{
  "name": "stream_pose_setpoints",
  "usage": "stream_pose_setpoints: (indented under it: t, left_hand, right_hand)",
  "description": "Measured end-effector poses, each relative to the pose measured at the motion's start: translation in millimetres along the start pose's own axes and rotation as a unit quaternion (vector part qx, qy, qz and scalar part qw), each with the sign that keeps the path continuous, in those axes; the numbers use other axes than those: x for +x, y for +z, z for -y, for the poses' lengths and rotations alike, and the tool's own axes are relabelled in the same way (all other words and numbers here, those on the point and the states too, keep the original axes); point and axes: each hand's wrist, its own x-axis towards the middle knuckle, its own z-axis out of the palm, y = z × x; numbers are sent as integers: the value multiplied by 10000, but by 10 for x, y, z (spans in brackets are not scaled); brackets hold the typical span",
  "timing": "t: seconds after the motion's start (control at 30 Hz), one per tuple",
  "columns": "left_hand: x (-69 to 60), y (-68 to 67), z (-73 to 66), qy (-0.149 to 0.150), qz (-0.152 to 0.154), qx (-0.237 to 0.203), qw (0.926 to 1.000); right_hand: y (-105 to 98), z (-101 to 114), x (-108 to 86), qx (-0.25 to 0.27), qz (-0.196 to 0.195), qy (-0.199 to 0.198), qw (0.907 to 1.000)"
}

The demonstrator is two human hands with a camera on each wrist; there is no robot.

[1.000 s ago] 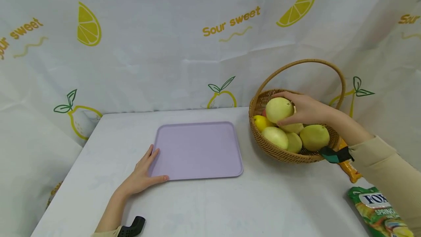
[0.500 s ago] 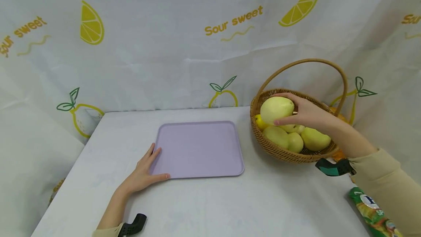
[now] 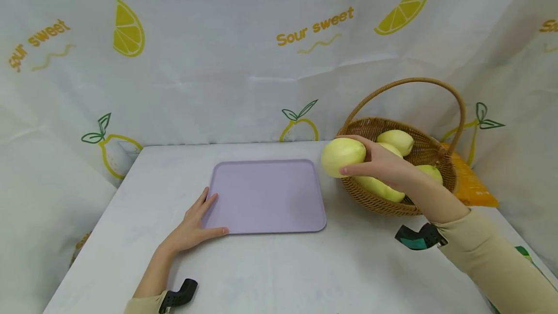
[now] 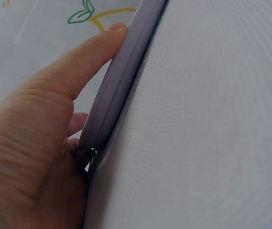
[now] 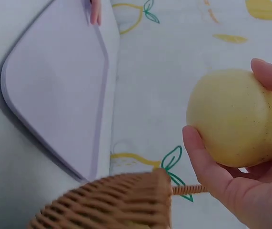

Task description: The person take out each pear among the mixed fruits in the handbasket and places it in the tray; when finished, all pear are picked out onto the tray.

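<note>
A pale yellow-green pear [image 3: 342, 157] is held in my right hand [image 3: 381, 161], fingers and thumb curled around it, just off the left rim of the wicker basket [image 3: 375, 205]. In the right wrist view the same pear [image 5: 236, 117] shows small dark specks, and the basket rim [image 5: 126, 191] lies below it. My left hand [image 3: 189, 227] rests at the near left corner of a flat lilac tray [image 3: 266, 197]. Its thumb touches the near edge and its fingers lie along the left side. The left wrist view shows the thumb on the tray rim [image 4: 121, 71].
More pears [image 3: 395, 141] lie in the basket, which has a tall arched handle [image 3: 410, 80]. An orange packet [image 3: 472, 180] stands behind it at the right. A green packet [image 3: 523, 253] is mostly hidden by the right sleeve. A lemon-printed cloth [image 3: 209, 62] hangs behind the white table.
My right hand has lifted the pear from the basket and carried it left past the rim. More of the basket's contents show. My left hand stays at the tray; the head view shifted slightly.
</note>
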Motion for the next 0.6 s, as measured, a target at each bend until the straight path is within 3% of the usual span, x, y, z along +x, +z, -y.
stream_pose_setpoints:
  t: [0.2,0.6]
  left_hand:
    - [9,-3,3,1,4,-3,10000]
    - [13,-11,-19,-16,17,-136,9999]
  right_hand:
    - [284,-82,179,575,290,-53,9979]
    - [865,-314,547,1422,188,573,9880]
